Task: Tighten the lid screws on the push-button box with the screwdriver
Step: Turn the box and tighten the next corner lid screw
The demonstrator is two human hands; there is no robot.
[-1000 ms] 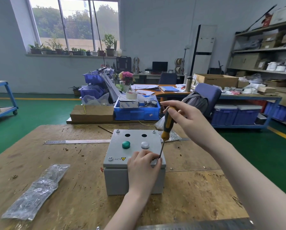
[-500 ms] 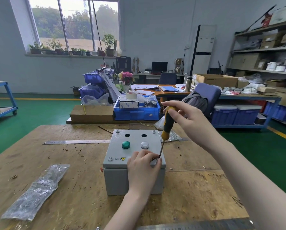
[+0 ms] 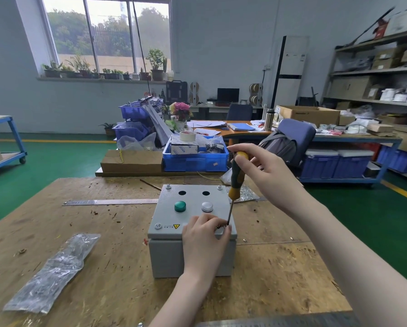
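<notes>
Your right hand (image 3: 266, 175) grips the screwdriver (image 3: 236, 179) on the box (image 3: 190, 232) lid's near right screw, left hand (image 3: 203, 241) fingers curled steadying there; both far screws stand proud.

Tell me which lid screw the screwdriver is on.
The near right corner screw: the screwdriver tip meets the lid there, beside the left hand. The other three corner screws stand free.

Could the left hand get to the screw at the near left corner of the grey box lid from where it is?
Probably yes. The left hand rests on the near right part of the grey metal box lid, and the near-left corner screw sits exposed beside the yellow warning sticker, with nothing between them.
</notes>
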